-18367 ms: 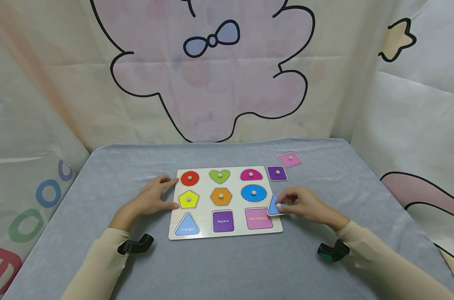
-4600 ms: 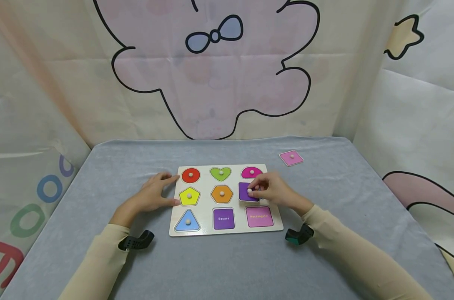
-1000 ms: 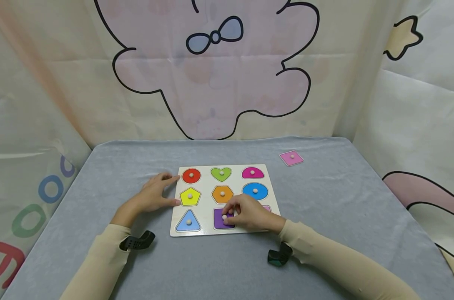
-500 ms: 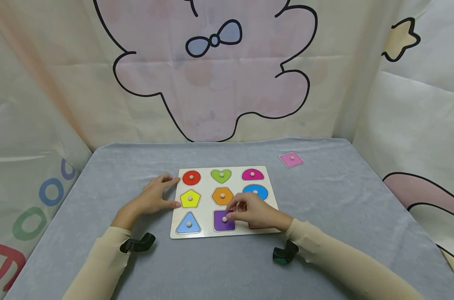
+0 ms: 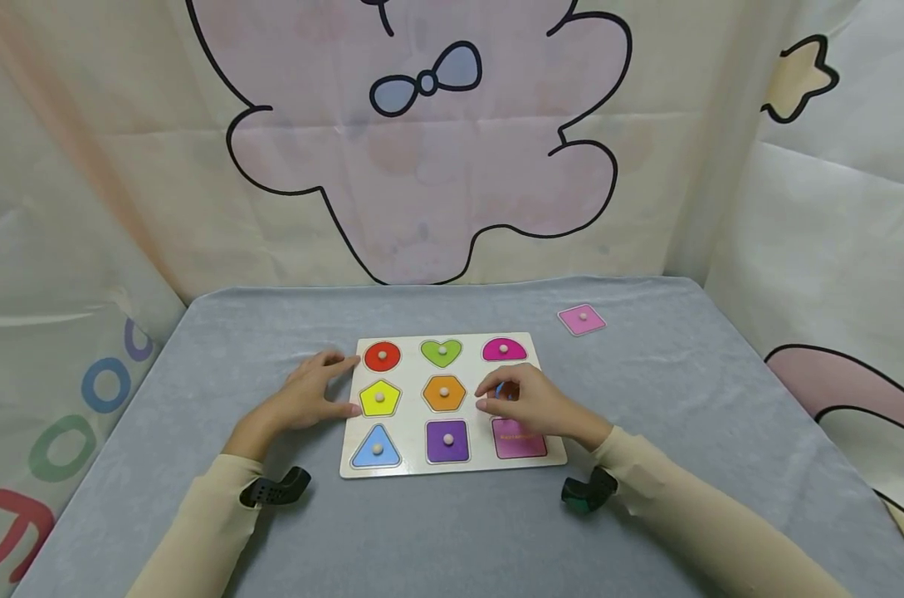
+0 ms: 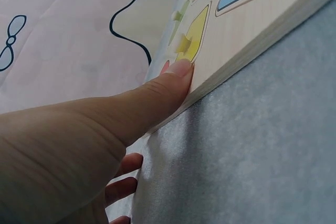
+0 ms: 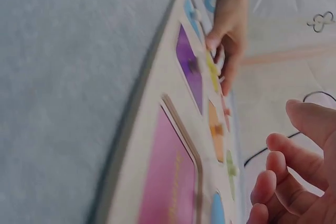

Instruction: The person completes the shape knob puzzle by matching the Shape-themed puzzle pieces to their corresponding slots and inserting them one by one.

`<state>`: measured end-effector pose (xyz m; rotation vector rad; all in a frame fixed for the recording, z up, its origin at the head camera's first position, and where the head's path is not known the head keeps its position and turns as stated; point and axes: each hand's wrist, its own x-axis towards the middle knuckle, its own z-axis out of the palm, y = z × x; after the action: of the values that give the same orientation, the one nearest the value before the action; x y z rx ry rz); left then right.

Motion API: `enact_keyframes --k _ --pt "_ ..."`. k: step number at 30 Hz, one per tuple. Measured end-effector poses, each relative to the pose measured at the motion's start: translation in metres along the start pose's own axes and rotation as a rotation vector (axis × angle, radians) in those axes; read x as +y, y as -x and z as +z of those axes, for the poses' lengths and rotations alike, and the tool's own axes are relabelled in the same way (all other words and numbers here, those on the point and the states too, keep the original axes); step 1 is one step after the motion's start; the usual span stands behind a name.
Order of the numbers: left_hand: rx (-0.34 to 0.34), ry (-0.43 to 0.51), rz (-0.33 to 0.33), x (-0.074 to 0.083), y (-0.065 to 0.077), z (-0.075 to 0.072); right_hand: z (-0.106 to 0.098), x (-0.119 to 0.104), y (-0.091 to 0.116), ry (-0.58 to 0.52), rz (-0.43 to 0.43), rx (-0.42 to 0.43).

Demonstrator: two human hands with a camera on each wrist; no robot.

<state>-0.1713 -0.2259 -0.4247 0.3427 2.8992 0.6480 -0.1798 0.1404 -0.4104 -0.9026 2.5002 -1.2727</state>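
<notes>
A white wooden peg puzzle board (image 5: 411,423) lies on the cloth-covered table. My left hand (image 5: 305,397) rests at its left edge; in the left wrist view the straight thumb (image 6: 168,85) presses on the rim beside the yellow pentagon. Over the blue oval piece, my right hand (image 5: 535,403) hovers with nothing between thumb and fingers, hiding most of that oval. The purple square piece (image 5: 438,453) sits in the bottom middle recess. At bottom right is a bare pink recess (image 5: 522,447) with lettering. A pink four-sided piece (image 5: 571,320) with a knob lies off the board, toward the back right.
Other knobbed pieces sit in the board: a blue triangle (image 5: 377,459), an orange hexagon (image 5: 431,394), a red circle (image 5: 373,357), a green heart (image 5: 431,350) and a magenta half circle (image 5: 492,353). Grey cloth (image 5: 422,531) covers the table. Printed curtains hang behind and at both sides.
The purple square went from beside the board into the bottom middle recess, after the blue triangle went into its own. My right hand has released the square's knob and moved up and right.
</notes>
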Motion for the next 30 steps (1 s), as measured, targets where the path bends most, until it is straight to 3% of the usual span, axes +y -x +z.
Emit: enact_keyframes --k 7,18,30 --pt "-0.003 0.002 -0.011 -0.003 0.000 0.000 -0.017 0.003 0.003 -0.011 0.005 0.029" --pt "-0.009 0.003 -0.014 -0.003 0.002 -0.001 -0.037 0.026 0.007 -0.042 0.050 0.057" --pt "-0.017 0.017 -0.024 0.002 0.000 -0.001 -0.057 0.049 0.007 0.033 0.146 0.114"
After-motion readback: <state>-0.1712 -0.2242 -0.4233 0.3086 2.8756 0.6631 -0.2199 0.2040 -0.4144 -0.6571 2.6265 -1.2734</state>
